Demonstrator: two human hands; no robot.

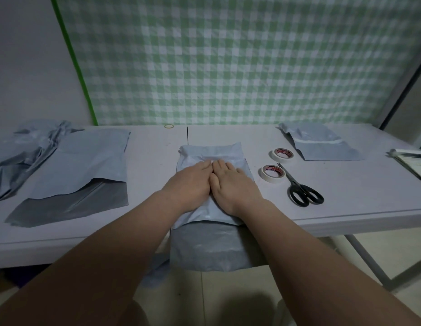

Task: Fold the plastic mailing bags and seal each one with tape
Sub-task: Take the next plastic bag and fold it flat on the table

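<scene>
Dead centre on the pale grey folding table [157,147], I've got the grey-blue plastic mailing bag [211,220] lying lengthwise away from me, its long axis running near to far and its near end drooping off the table's front edge. Both palms are flat on it, left hand [190,182] and right hand [233,184] side by side and touching, fingers straight and held together, pressing rather than gripping anything.

The folded-over far end sits just past my fingertips. There's a whitish streak on it; tape or glare, I honestly can't tell.

What matters for sealing: everything I'd need is off to the right. The nearer white roll of masking tape [273,174] is near the bag's right edge, the second white tape roll [282,154] just behind it, and the black-handled scissors [301,187] are touching the near roll. So the right hand is clearly closer. My guess is it reaches for tape while the left pins the fold.
</scene>
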